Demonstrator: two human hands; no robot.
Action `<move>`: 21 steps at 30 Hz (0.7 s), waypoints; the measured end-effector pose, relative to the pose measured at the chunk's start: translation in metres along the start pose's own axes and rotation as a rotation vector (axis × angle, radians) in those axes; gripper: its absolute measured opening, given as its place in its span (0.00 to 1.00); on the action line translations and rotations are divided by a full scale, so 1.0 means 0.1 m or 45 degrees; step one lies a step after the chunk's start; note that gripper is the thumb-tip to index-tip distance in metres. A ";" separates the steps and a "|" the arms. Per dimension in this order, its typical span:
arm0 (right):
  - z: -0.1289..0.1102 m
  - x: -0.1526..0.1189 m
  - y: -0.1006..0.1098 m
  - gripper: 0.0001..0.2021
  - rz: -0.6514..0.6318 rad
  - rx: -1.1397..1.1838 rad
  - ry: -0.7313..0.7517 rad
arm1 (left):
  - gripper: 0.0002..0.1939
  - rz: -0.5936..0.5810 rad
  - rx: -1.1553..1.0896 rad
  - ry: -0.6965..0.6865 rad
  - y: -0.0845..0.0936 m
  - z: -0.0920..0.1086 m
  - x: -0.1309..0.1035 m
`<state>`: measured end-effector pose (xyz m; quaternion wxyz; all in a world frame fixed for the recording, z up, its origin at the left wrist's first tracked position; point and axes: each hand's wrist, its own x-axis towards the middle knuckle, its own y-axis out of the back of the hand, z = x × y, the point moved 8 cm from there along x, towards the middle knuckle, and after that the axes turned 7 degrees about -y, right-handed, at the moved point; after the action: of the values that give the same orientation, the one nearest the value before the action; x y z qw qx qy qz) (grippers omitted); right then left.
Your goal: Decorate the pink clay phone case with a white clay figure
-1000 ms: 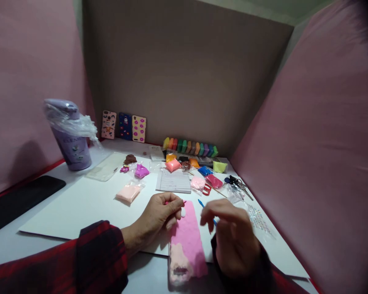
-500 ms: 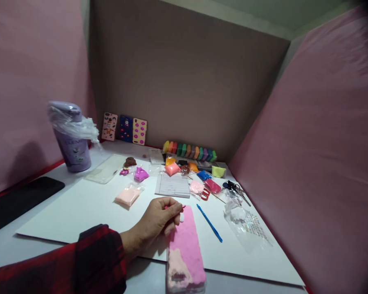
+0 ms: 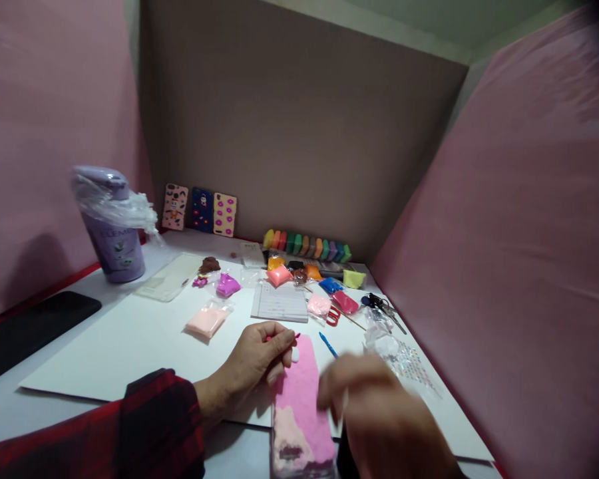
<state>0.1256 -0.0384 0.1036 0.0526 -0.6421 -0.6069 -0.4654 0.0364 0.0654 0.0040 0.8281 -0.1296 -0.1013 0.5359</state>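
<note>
A phone case (image 3: 302, 392) covered with pink clay, with a paler peach patch at its near left, lies at the front of the white board. My left hand (image 3: 262, 352) is closed in a pinch at its upper left edge, on a small dark pink piece (image 3: 297, 335). Something white shows on the case beside those fingers. My right hand (image 3: 374, 406) is smeared by motion at the case's right side, over part of the blue pen (image 3: 328, 344); its fingers and anything in them cannot be made out.
Bagged clay such as a peach packet (image 3: 208, 319), a lined notepad (image 3: 279, 303), red scissors (image 3: 333, 315) and keys (image 3: 379, 304) lie on the white board (image 3: 104, 352). A purple bottle (image 3: 114, 233) and black phone (image 3: 40, 332) are at left.
My right hand has come into view from the lower right and now covers most of the pen. My left hand stays in its pinch by the case.
</note>
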 end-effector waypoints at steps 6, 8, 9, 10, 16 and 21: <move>0.83 0.28 -0.17 0.07 0.032 0.152 -0.128 | 0.20 -0.042 0.051 -0.046 -0.01 0.03 0.02; 0.88 0.25 -0.23 0.07 -0.005 0.156 -0.104 | 0.20 -0.050 0.044 -0.054 0.00 0.02 0.03; 0.87 0.23 -0.25 0.07 -0.012 0.153 -0.090 | 0.20 -0.047 0.031 -0.053 0.00 0.02 0.03; 0.86 0.21 -0.26 0.07 -0.017 0.145 -0.073 | 0.19 -0.046 0.020 -0.049 0.00 0.01 0.03; 0.83 0.17 -0.28 0.05 -0.004 0.082 -0.034 | 0.19 -0.063 0.036 -0.037 -0.01 -0.03 0.03; 0.86 0.15 -0.28 0.05 -0.001 0.056 -0.024 | 0.20 -0.061 0.092 -0.037 0.00 -0.03 0.03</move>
<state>0.1455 0.0346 0.0511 0.0609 -0.6448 -0.6178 -0.4458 0.0387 0.0682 0.0014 0.8434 -0.0893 -0.0969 0.5209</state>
